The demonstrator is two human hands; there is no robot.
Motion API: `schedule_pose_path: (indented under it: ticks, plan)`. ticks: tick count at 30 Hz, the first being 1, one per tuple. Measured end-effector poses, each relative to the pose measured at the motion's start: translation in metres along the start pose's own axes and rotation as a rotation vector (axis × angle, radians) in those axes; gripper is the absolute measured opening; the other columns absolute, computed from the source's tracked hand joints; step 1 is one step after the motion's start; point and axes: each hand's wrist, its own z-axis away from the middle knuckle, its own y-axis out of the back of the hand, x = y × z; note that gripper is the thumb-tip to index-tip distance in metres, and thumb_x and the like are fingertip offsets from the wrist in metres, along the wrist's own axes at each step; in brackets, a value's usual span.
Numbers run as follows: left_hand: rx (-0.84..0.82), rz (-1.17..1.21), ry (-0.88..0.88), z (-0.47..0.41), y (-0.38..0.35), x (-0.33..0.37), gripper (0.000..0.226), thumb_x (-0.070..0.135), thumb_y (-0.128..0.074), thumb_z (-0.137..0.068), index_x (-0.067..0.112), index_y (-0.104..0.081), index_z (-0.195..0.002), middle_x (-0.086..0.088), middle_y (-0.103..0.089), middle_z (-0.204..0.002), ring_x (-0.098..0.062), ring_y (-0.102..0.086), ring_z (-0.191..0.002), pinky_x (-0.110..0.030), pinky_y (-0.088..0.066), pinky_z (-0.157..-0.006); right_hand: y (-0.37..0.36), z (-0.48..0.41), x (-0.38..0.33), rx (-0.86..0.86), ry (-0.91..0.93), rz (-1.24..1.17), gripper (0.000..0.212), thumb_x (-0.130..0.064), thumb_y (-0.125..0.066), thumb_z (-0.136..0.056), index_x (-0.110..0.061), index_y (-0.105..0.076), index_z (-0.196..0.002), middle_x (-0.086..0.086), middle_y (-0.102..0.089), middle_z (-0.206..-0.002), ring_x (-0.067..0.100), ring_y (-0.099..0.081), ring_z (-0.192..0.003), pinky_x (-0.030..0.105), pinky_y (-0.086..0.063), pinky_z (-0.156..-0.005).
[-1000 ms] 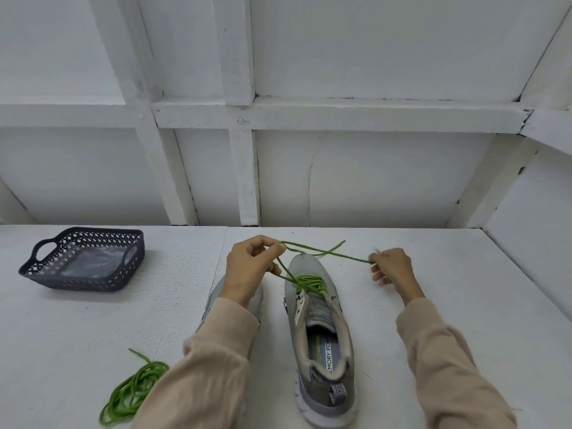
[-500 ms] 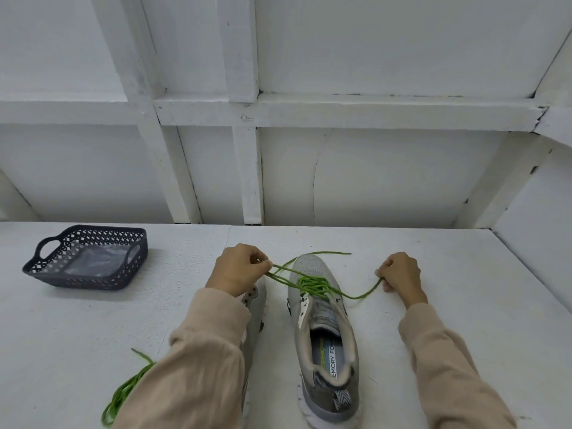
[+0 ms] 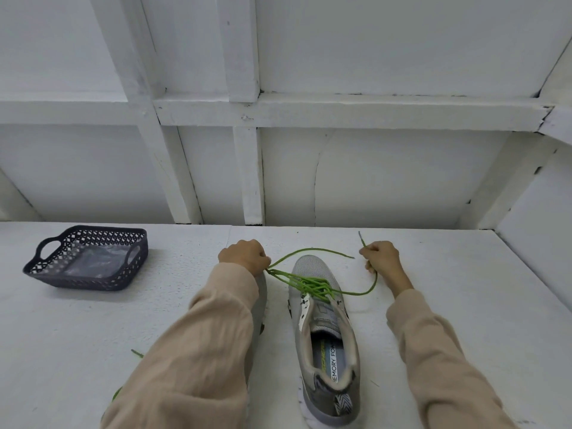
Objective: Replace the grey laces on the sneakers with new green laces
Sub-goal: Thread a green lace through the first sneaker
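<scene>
A grey sneaker [image 3: 328, 360] stands on the white table [image 3: 62, 351], toe pointing away from me, threaded with a green lace [image 3: 309, 284] across its eyelets. My left hand [image 3: 244, 258] grips strands of that lace to the left of the toe. My right hand [image 3: 383, 258] holds the other end on the right, and the lace hangs slack in a curve from the shoe to it. A second sneaker [image 3: 261, 305] lies mostly hidden under my left sleeve. A spare green lace [image 3: 136, 353] peeks out at the lower left.
A dark perforated basket [image 3: 46, 270] with a clear plastic bag inside sits at the table's far left. A white panelled wall rises behind the table, and a side wall closes it on the right.
Both hands have dropped from above the toe toward the table and spread slightly apart. The lace on the right went from taut to a slack curve. The view shifted, hiding most of the spare lace.
</scene>
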Motion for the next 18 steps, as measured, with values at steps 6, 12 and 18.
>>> schedule_pose_path:
  ticks: [6,12,18]
  plan:
    - [0.0,0.01,-0.023,0.0,-0.008,0.001,0.024,0.034,-0.055,-0.093,0.028,-0.066,-0.113,-0.001,-0.063,-0.122,-0.026,-0.059,-0.111,-0.031,-0.044,-0.088,-0.028,0.008,0.004,0.068,0.154,0.209,0.015,-0.006,-0.072,-0.084,-0.004,-0.075,-0.098,0.013,-0.072,-0.097,0.03,-0.064,-0.093,0.025,-0.041,-0.076]
    - [0.138,-0.031,0.017,0.0,-0.007,-0.002,0.032,0.043,-0.049,-0.094,0.029,-0.06,-0.121,-0.001,-0.061,-0.124,-0.025,-0.054,-0.117,-0.033,-0.04,-0.092,-0.037,0.016,-0.003,0.074,0.147,0.43,0.016,-0.01,-0.053,-0.094,-0.007,-0.068,-0.101,0.013,-0.067,-0.105,0.034,-0.061,-0.093,0.029,-0.039,-0.07]
    - [0.175,0.371,-0.42,-0.007,-0.003,0.012,0.041,0.031,-0.049,-0.099,0.017,-0.049,-0.137,-0.002,-0.048,-0.14,-0.02,-0.042,-0.131,-0.037,-0.036,-0.106,-0.031,0.032,-0.066,-0.132,0.454,0.163,0.004,-0.018,-0.064,-0.091,-0.02,-0.065,-0.088,-0.007,-0.064,-0.085,0.012,-0.05,-0.074,0.029,-0.033,-0.068]
